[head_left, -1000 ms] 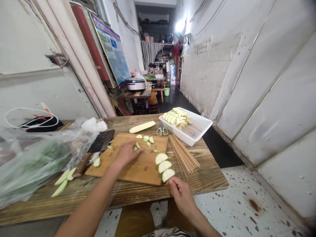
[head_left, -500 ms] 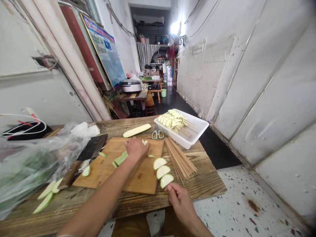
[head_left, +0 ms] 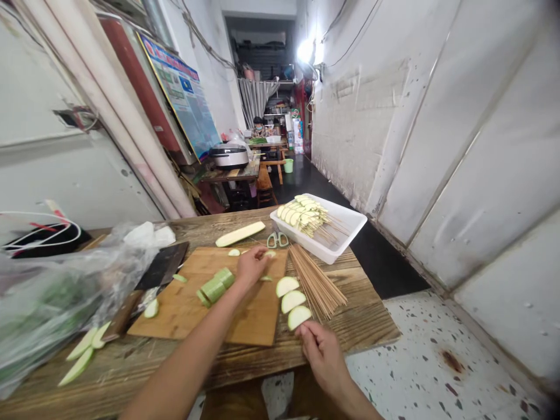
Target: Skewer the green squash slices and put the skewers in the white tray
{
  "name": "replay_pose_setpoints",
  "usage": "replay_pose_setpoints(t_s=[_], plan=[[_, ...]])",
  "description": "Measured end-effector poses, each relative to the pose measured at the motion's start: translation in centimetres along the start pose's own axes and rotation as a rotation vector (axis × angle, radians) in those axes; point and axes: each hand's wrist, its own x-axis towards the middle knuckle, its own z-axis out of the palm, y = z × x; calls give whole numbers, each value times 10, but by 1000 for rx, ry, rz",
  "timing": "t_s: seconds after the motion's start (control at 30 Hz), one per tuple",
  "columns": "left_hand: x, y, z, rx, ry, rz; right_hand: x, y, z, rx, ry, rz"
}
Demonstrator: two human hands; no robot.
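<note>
My right hand point(head_left: 321, 350) pinches the lower end of a skewer, mostly hidden, that carries three half-round zucchini slices point(head_left: 293, 301) over the table beside the cutting board. Above the far right part of the wooden cutting board point(head_left: 249, 326) is my left hand point(head_left: 252, 265), its fingers closed on a pale zucchini slice point(head_left: 270, 254) at the fingertips. A stack of cut green zucchini point(head_left: 216, 286) lies on the board left of that hand. One more slice point(head_left: 234, 252) rests near the board's far edge, behind the stack.
Bare bamboo skewers point(head_left: 317, 286) lie right of the board. Behind them, a white tray point(head_left: 335, 254) holds loaded skewers. Scissors point(head_left: 277, 239) and a halved zucchini point(head_left: 240, 234) lie beyond the board. Left are a cleaver point(head_left: 161, 265) and a plastic bag point(head_left: 48, 309). A person sits far back.
My left hand has moved right, off the zucchini stack, with a slice at its fingertips. The stack is now uncovered. My right hand and the skewer have shifted only slightly.
</note>
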Motion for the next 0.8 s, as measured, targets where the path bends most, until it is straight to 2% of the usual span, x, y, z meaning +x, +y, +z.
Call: replay_pose_setpoints(t_s=[0.13,0.27,0.33,0.53,0.8], plan=[[-31,8,-19,-363,-20,-116,-7,-12,7,-87,-29,-62],[-59,16,-42,-1100,-107,-546,-16,-24,18,-143,-97,-150],[-69,18,-52,-1282,-120,-650,-19,-27,21,-174,-124,-182],[-84,20,-66,-1266,-19,-635,-25,-34,25,-252,-150,-214],[-92,20,-72,-1256,18,-569,-26,-40,30,-262,-175,-215]])
